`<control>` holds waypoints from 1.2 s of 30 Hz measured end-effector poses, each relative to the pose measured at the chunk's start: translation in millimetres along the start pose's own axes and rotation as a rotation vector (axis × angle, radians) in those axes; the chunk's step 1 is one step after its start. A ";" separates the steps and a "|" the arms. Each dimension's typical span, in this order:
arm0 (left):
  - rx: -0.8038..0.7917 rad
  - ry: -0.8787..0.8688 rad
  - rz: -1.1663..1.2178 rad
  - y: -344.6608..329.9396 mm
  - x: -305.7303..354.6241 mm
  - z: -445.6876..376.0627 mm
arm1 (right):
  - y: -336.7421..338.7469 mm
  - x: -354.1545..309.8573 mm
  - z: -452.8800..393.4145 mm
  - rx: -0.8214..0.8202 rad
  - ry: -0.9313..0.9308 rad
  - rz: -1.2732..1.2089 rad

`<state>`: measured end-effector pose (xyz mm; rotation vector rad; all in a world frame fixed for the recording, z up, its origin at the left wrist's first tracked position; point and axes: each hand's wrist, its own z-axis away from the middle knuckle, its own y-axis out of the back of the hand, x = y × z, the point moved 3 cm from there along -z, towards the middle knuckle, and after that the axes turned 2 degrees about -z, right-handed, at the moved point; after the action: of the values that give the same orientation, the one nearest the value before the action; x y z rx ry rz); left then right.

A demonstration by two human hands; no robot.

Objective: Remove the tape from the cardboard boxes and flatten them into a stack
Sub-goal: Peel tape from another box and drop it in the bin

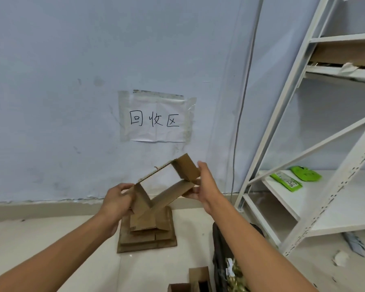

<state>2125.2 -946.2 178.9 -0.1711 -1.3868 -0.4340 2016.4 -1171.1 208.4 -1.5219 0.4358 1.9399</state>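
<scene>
Box [167, 186] spans left grip [116, 202] to right grip [207, 186].

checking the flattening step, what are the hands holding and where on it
Both hands hold one opened cardboard box, above the flat stack. The left hand grips its lower left corner; the right hand holds the upper right end.

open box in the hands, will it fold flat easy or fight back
The box looks like thin corrugated card, open at both ends and already skewed, so it likely collapses easily. Probably light: the left hand and right hand hold it by the edges.
</scene>
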 end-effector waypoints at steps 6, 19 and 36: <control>0.016 -0.027 0.291 -1.8 4.5 -7.4 | 6.9 17.2 -5.6 0.014 -0.260 -0.190; 0.019 0.318 0.164 4.3 -58.6 -74.2 | -1.9 69.9 -59.3 -0.150 -0.254 0.273; 0.016 0.367 0.130 -43.3 -250.7 -241.4 | -10.8 282.6 -246.6 0.095 -0.208 0.411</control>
<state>2298.2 -1025.1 -115.9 -0.1587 -1.0121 -0.3262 2168.6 -1235.7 -128.5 -1.2223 0.7842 2.3235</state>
